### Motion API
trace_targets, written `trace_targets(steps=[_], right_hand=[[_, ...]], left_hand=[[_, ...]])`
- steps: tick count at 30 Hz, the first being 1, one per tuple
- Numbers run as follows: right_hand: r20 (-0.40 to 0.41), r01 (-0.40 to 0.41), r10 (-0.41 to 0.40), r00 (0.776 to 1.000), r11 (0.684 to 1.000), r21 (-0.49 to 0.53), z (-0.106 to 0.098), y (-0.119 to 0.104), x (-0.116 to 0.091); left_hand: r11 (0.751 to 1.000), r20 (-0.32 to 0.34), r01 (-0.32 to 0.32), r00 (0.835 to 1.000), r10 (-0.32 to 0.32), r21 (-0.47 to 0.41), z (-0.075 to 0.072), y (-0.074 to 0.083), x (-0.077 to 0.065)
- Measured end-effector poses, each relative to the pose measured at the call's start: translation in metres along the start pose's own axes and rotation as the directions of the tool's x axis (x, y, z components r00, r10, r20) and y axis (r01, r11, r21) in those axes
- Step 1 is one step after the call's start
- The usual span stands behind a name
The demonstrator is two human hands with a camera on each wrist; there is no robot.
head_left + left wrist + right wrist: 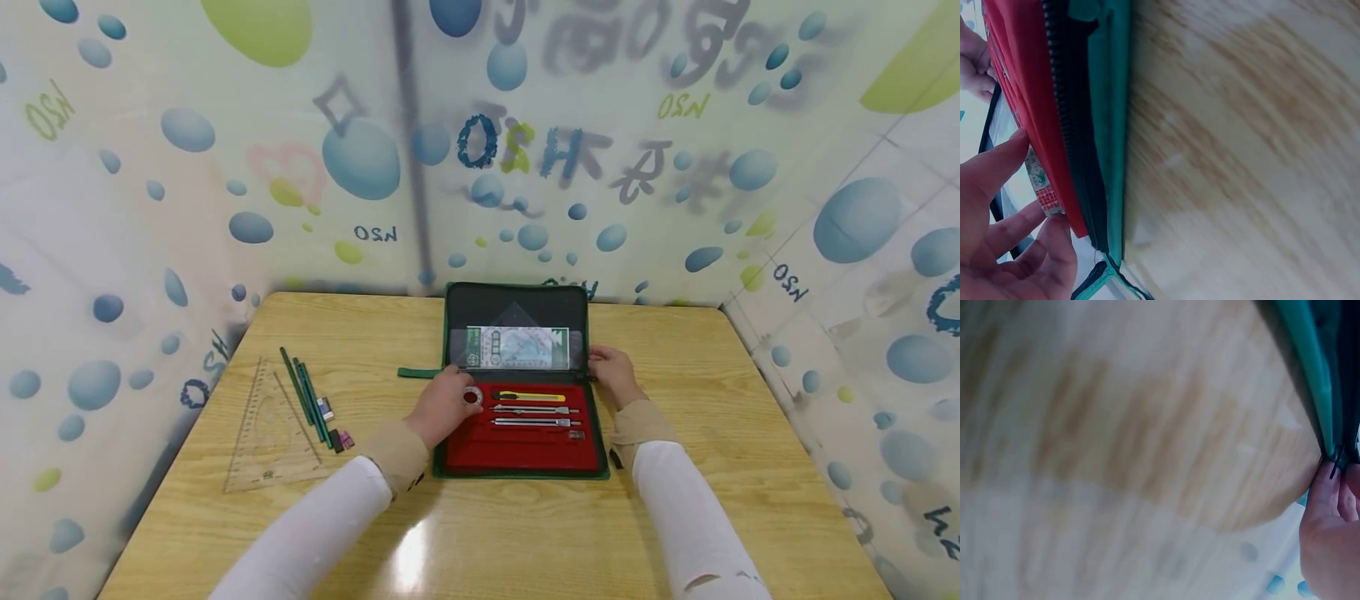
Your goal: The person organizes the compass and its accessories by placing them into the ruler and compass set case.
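A green zippered case lies unfolded on the table, its black lid leaning back and its red tray facing up. At the tray's upper left corner, my left hand holds a small roll of patterned tape between thumb and fingers. The left wrist view shows the tape against the red tray's edge. My right hand grips the case's right edge near the fold, by a black zipper pull. A yellow cutter, two silver compasses and a small clear box lie in the tray.
A banknote-like printed sheet sits under clear plastic in the lid. On the left lie a clear set square, several green pencils, a white eraser and a pink sharpener. Patterned curtains surround the table.
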State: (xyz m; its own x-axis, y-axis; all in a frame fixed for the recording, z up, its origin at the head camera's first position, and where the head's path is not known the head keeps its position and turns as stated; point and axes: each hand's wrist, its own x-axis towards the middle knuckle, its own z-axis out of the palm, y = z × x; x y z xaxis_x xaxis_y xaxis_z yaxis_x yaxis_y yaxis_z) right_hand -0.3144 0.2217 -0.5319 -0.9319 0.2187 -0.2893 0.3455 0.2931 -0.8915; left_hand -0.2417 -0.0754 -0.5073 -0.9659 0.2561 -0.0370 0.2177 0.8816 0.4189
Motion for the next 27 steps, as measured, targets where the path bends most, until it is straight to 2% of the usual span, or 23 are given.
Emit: trace_targets(steps=[4, 10, 15, 23, 27], right_hand=[[0.004, -0.005, 0.005, 1.0, 1.0, 0.002, -0.0005, -0.0008, -0.001], [0.003, -0.02, 0.02, 1.0, 1.0, 0.007, -0.001, -0.0024, -0.0014], [0.001, -0.014, 0.014, 1.0, 1.0, 0.002, -0.0012, -0.0026, -0.0014], [0.004, -0.008, 0.008, 1.0, 1.0, 0.002, -0.0006, -0.0036, -0.0017], [0.009, -0.017, 0.017, 1.0, 1.0, -0.003, -0.0003, -0.0029, -0.0016]], left_hand=[[0.999, 0.011, -0.01, 1.0, 0.01, 0.037, 0.001, 0.0006, 0.0007], [0.985, -0.004, -0.103, 0.994, 0.105, 0.135, 0.0028, -0.0003, 0.0008], [0.98, -0.032, -0.15, 0.987, 0.155, 0.13, 0.0021, 0.0002, 0.0007], [0.985, -0.031, -0.139, 0.989, 0.143, 0.097, 0.0012, -0.0013, -0.0001], [0.995, -0.047, -0.095, 0.994, 0.097, 0.035, -0.0037, -0.0086, -0.0027]])
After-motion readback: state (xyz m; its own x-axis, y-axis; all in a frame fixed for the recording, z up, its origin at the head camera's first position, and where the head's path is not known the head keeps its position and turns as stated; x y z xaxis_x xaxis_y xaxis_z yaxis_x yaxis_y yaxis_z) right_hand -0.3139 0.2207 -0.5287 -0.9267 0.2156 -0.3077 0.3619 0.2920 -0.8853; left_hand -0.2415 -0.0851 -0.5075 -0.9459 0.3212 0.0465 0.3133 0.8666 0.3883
